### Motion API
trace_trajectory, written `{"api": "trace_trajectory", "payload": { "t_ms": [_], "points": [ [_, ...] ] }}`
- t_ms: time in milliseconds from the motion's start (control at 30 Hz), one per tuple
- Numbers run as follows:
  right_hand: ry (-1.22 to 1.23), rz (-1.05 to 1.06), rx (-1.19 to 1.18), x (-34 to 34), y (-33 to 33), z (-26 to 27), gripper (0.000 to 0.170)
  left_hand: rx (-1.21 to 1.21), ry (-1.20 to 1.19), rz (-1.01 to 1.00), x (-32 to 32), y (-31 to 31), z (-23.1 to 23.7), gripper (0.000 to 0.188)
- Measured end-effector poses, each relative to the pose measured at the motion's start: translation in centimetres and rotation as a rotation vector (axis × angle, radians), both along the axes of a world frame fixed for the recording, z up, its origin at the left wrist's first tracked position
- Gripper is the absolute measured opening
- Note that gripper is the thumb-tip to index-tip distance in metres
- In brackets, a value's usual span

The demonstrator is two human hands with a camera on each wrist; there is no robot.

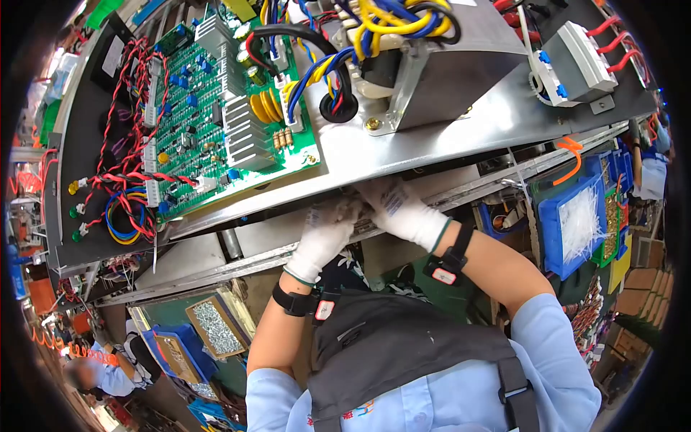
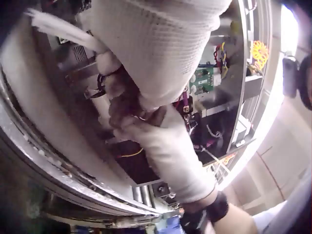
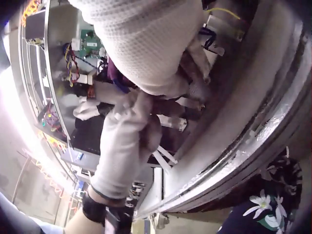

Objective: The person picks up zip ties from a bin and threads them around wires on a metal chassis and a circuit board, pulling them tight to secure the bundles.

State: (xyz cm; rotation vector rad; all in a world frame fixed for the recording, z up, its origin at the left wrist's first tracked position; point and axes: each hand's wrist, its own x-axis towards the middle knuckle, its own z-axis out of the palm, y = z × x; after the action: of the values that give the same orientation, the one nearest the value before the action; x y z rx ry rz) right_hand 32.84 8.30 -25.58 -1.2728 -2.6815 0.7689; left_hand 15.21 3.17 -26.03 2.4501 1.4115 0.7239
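Note:
Both hands wear white knit gloves and meet just under the front edge of the metal chassis (image 1: 453, 140), where the head view hides most fingertips. My left hand (image 1: 324, 234) grips a bundle of thin white cable ties (image 2: 63, 27), whose ends stick out past the fingers. My right hand (image 1: 403, 209) comes in from the other side, fingers bent and close against the left fingertips; I cannot tell what it holds. Around the fingertips in the right wrist view are a purple wire (image 3: 114, 75) and dark cabling. A green circuit board (image 2: 204, 80) lies deeper inside.
On top sit a large green circuit board (image 1: 194, 122), a transformer housing (image 1: 461, 79) and many twisted wires. A metal rail (image 1: 266, 263) runs along the front. A blue bin (image 1: 551, 223) of white cable ties stands right; a screw tray (image 1: 216, 327) lies left. Another person (image 1: 115, 367) is lower left.

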Motion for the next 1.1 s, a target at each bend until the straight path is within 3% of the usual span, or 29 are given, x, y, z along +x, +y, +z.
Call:
{"api": "trace_trajectory", "payload": {
  "t_ms": [67, 167, 233, 300, 333, 433, 467, 533, 567, 600, 633, 667, 700, 733, 767, 800, 933, 967, 1000, 1100],
  "points": [
    [-0.072, -0.047, 0.067, -1.0, -0.7, 0.5, 0.067, 0.062, 0.109, 0.012, -0.4, 0.3, 0.5, 0.024],
    [0.103, -0.116, -0.036, -1.3, -0.6, -1.2, 0.064, -0.189, 0.103, 0.147, 2.3, 0.5, 1.9, 0.014],
    [0.326, -0.18, 0.007, -1.7, -0.6, -2.9, 0.058, -0.086, 0.063, 0.14, 2.4, 0.1, 2.7, 0.011],
    [0.363, -0.257, -0.018, -2.0, -0.8, -3.8, 0.056, 0.023, 0.015, 0.132, 2.4, 0.1, 3.1, 0.012],
    [0.449, -0.235, -0.128, -1.6, -0.6, -3.1, 0.053, -0.291, -0.449, 0.32, 2.4, -0.9, 2.6, 0.014],
    [0.36, -0.215, 0.026, -1.9, -0.3, -3.7, 0.049, -0.391, -0.424, 0.363, 1.6, -1.6, 2.6, 0.018],
    [0.377, -0.217, -0.036, -1.7, 0.0, -3.2, 0.048, -0.208, -0.275, 0.312, 1.7, -1.3, 2.4, 0.021],
    [0.412, -0.217, -0.166, -1.1, -0.1, -1.5, 0.047, -0.51, -0.412, 0.301, 1.4, -1.9, 2.9, 0.018],
    [0.476, -0.231, -0.114, -0.6, -0.6, -0.9, 0.047, -0.662, -0.475, 0.3, 1.1, -2.4, 3.4, 0.017],
    [0.546, -0.241, -0.06, 0.0, -1.3, -0.4, 0.047, -0.927, -0.531, 0.442, 0.9, -2.5, 4.1, 0.018],
    [0.618, -0.251, -0.004, 0.8, -1.8, 0.4, 0.047, -0.943, -0.554, 0.428, 1.1, -2.8, 5.4, 0.02],
    [0.579, -0.252, -0.319, 2.4, -2.5, 3.9, 0.046, -0.963, -0.579, 0.412, 1.7, -3.2, 6.6, 0.022],
    [0.471, -0.425, -0.963, 3.3, -2.9, 8.2, 0.043, -0.99, -0.603, 0.39, 2.3, -3.8, 7.3, 0.024],
    [0.69, -0.209, -0.586, 3.6, -4.0, 7.7, 0.039, -0.872, -0.525, 0.305, 2.9, -4.1, 7.1, 0.025],
    [0.869, 0.01, -0.185, 4.2, -5.0, 7.2, 0.035, -0.882, -0.618, 0.267, 4.0, -4.7, 7.7, 0.026],
    [0.806, 0.018, -0.1, 4.8, -5.7, 7.3, 0.028, -0.948, -0.616, 0.191, 4.8, -4.8, 8.1, 0.027],
    [0.628, -0.022, 0.042, 8.1, -7.7, 9.4, 0.021, -1.076, -0.662, -0.144, 6.3, -6.1, 7.4, 0.02],
    [0.594, -0.009, 0.119, 8.8, -8.4, 9.8, 0.021, -0.916, -0.846, -0.2, 8.4, -6.5, 8.7, 0.021],
    [0.601, -0.017, 0.137, 9.6, -8.9, 10.3, 0.021, -0.982, -0.864, -0.247, 9.0, -6.8, 8.6, 0.025],
    [0.634, -0.121, -0.126, 12.3, -10.5, 11.3, 0.017, -1.095, -0.821, -0.264, 9.9, -8.2, 10.2, 0.04]
  ]
}}
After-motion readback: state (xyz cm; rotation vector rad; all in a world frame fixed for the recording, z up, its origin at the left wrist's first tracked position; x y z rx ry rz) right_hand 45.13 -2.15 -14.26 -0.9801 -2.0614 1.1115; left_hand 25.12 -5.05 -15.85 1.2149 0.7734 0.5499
